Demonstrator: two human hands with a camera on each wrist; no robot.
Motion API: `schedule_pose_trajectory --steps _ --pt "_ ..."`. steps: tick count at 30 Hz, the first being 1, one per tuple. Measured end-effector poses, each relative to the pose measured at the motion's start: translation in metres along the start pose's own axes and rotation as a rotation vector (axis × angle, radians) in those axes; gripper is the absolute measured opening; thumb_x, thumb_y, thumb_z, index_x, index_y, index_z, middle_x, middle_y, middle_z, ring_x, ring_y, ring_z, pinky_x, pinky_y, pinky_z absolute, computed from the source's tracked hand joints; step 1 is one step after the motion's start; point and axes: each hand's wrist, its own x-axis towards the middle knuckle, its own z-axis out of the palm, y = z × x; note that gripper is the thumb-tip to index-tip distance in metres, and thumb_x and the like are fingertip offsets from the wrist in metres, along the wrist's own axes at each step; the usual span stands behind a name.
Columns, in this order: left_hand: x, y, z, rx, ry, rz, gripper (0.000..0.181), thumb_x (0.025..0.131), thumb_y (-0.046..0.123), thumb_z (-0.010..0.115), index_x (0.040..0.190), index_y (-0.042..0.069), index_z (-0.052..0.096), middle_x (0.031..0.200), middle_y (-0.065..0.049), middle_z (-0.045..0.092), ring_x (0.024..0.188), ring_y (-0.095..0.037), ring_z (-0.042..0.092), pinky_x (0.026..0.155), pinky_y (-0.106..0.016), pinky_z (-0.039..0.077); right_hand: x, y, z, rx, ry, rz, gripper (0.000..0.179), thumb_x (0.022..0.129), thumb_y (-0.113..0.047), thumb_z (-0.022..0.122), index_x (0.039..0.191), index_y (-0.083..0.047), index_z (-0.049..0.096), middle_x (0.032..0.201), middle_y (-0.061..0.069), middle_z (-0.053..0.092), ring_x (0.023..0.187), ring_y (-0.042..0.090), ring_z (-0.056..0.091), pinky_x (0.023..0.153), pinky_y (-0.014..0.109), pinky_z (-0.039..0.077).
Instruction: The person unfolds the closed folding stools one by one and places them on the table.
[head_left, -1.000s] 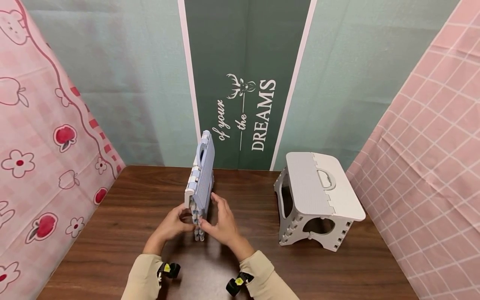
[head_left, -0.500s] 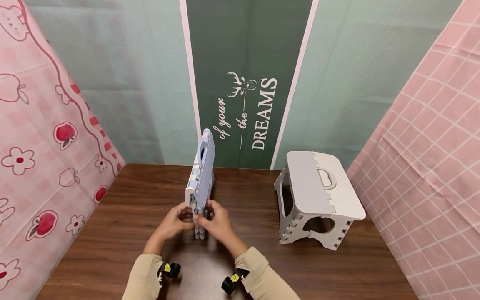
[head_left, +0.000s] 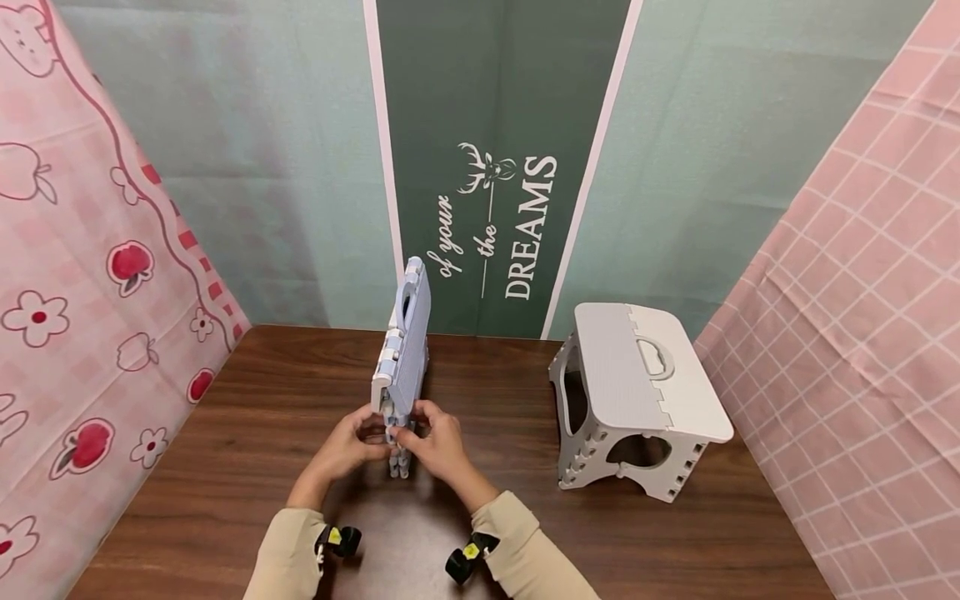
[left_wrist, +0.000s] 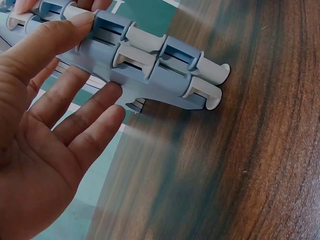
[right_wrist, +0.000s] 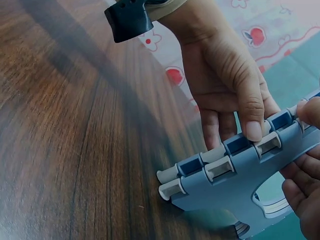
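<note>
A folding stool (head_left: 412, 354), light blue and white, stands folded flat and upright on the wooden table. Its carry handle is up at the far part of the top edge. My left hand (head_left: 343, 450) grips the near end from the left; in the left wrist view its thumb (left_wrist: 57, 35) lies on the hinged edge and its fingers reach along the side. From the right, my right hand (head_left: 441, 446) holds the same near end, its thumb on the hinges. In the right wrist view, only part of the right hand (right_wrist: 305, 185) shows.
A second folding stool (head_left: 641, 375), grey and white, stands unfolded on the right of the table (head_left: 225, 467). Behind is a green cloth (head_left: 495, 83) with lettering. Pink patterned cloths border the left and right sides.
My right hand has drawn nearer to the folded stool's near end, its fingers shifting back along the side. The left hand and both stools stay about where they were.
</note>
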Motion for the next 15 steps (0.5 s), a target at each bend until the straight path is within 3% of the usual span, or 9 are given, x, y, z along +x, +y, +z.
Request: schedule_pose_trajectory --steps 6,15 --pt "-0.0005 -0.0022 -0.0003 -0.004 -0.006 0.026 0.049 0.072 -0.012 0.071 0.115 -0.013 0.048 0.102 -0.023 0.062 0.092 -0.019 0.062 0.081 -0.037 0.049 -0.0007 0.0020 0.0003 -0.071 0.027 -0.034 0.031 0.075 -0.020 0.076 0.094 0.000 0.065 0.089 0.010 0.066 0.078 0.031 0.063 0.068 0.040 0.051" --pt "0.0004 -0.0010 -0.0002 -0.029 -0.019 -0.014 0.052 0.073 -0.012 0.071 0.119 -0.013 0.047 0.105 -0.026 0.059 0.095 -0.023 0.061 0.083 -0.037 0.048 -0.0004 0.0031 -0.0010 -0.103 0.031 -0.060 0.030 0.075 -0.021 0.075 0.093 0.000 0.065 0.088 0.009 0.065 0.078 0.029 0.062 0.067 0.040 0.050"
